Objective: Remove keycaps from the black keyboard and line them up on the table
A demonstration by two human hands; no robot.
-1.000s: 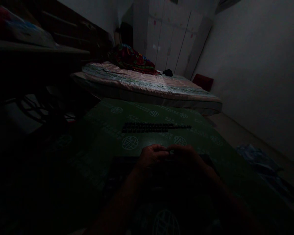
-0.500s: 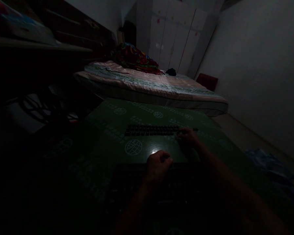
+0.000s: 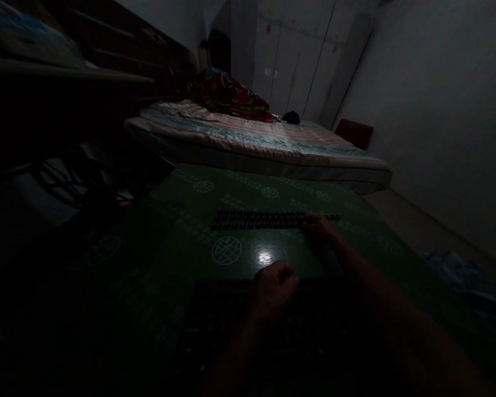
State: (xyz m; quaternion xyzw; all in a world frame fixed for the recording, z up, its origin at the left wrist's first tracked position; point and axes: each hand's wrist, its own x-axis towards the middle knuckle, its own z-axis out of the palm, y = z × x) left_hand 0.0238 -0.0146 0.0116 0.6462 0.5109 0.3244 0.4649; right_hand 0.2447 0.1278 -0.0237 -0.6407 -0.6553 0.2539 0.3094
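Observation:
Rows of small black keycaps lie lined up across the green table. At the right part of the front row is my right hand, its thumb and fingers pinched together on a keycap. Closer to me lies a black keyboard, mostly lost in the dark. Over its back edge hovers or rests my left hand, with the fingers curled in toward the thumb. Whatever it may hold is hidden by the fingers and the shadow.
Behind the table stands a bed with a striped sheet and a red patterned blanket. A dark sewing-machine-like stand with a wheel is at left. Cloth lies on the floor at right. The room is very dim.
My right hand stays by the keycap row, shifting slightly right in the picture. My left hand has moved a little right and nearer to me. The view has shifted slightly.

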